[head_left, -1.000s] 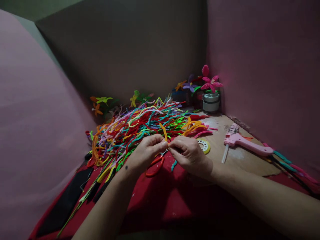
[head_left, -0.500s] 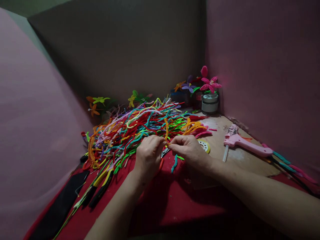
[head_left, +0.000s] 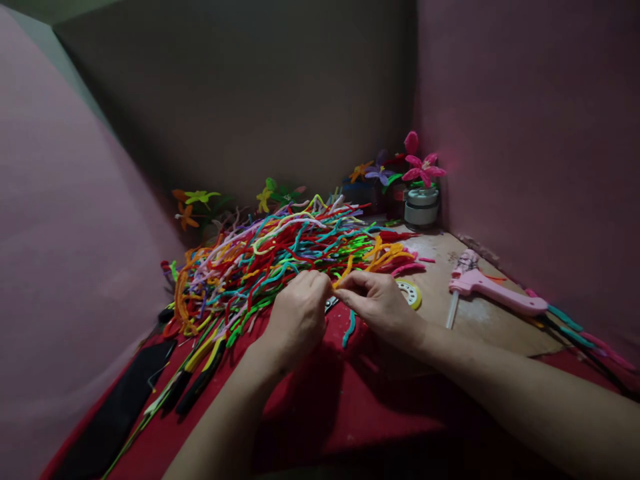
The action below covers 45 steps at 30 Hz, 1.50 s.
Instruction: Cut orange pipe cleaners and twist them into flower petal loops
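My left hand (head_left: 299,313) and my right hand (head_left: 376,303) meet fingertip to fingertip over the red cloth (head_left: 320,413). Both pinch a short orange pipe cleaner (head_left: 344,271), whose free end leans up and to the right between them. Just behind the hands lies a big tangled heap of pipe cleaners (head_left: 280,253) in many colours. A teal piece (head_left: 349,328) lies on the cloth under my right hand. Red-handled scissors lie below the hands, mostly hidden by my left hand.
A pink glue gun (head_left: 493,291) lies on the wooden board at right, a yellow tape roll (head_left: 411,292) beside my right hand. Finished pipe-cleaner flowers (head_left: 420,167) stand in a pot in the far corner, others (head_left: 195,203) along the back wall. Black sticks (head_left: 195,383) lie at left.
The orange pipe cleaner's free end has tipped from upright over to the right and looks shorter. Both hands stay pinched together, shifted slightly up in view.
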Available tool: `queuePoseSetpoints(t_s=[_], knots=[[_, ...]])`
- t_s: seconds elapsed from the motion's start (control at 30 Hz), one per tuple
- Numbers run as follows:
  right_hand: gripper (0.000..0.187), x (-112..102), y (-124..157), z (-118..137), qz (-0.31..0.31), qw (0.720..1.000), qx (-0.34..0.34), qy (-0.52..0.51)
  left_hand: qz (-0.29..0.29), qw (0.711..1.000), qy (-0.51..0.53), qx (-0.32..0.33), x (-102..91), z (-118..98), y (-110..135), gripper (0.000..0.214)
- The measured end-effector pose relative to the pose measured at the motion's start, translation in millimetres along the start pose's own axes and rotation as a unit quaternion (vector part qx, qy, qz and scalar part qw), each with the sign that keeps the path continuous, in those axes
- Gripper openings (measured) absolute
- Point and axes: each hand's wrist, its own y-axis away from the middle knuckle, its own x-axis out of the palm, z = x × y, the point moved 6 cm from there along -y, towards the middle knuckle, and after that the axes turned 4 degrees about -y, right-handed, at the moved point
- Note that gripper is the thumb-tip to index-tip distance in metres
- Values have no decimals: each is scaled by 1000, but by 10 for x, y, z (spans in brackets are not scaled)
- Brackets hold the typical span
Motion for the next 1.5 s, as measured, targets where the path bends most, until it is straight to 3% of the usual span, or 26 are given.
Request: queuePoseSetpoints(t_s=[0.07, 0.13, 0.23, 0.37, 0.53, 0.63, 0.73, 0.8, 0.9, 1.0, 1.13, 1.23, 1.33, 1.5], knots=[[12, -102, -10, 99, -58, 995, -71, 46, 3, 1000, 21, -5, -9, 36, 14, 15], [25, -145, -18, 199, -71, 980, -150, 105, 12, 999, 38, -1, -15, 49, 29, 14], [16, -65, -62, 211, 19, 967, -185, 172, 31, 998, 57, -13, -6, 75, 43, 14], [10, 16, -112, 87, 103, 973, -115, 174, 53, 986, 134, -88, 23, 163, 56, 15], [18, 76, -102, -39, 165, 985, 11, 56, 60, 936, 287, -192, 77, 256, 85, 19], [21, 63, -86, -75, 156, 985, 67, 15, 49, 911, 343, -222, 99, 281, 93, 20], [21, 37, -66, -79, 119, 990, 80, 10, 47, 899, 369, -230, 125, 284, 91, 22], [19, 40, -48, -64, 101, 992, 65, 27, 57, 902, 361, -231, 158, 268, 85, 23], [20, 35, -36, -39, 68, 993, 40, 83, 35, 933, 273, -233, 163, 250, 68, 22], [25, 51, -48, -101, 80, 991, 83, 66, 7, 949, 209, -235, 147, 245, 56, 20], [26, 130, -43, -263, 153, 970, 186, -39, 32, 928, 272, -254, 197, 308, 67, 23], [26, 160, -25, -337, 164, 958, 225, -61, 41, 913, 311, -262, 240, 353, 77, 24], [24, 182, 14, -385, 159, 942, 279, -99, 26, 912, 312, -264, 267, 363, 76, 23], [22, 240, 84, -370, 222, 895, 345, -175, 21, 920, 297, -253, 251, 358, 62, 21]])
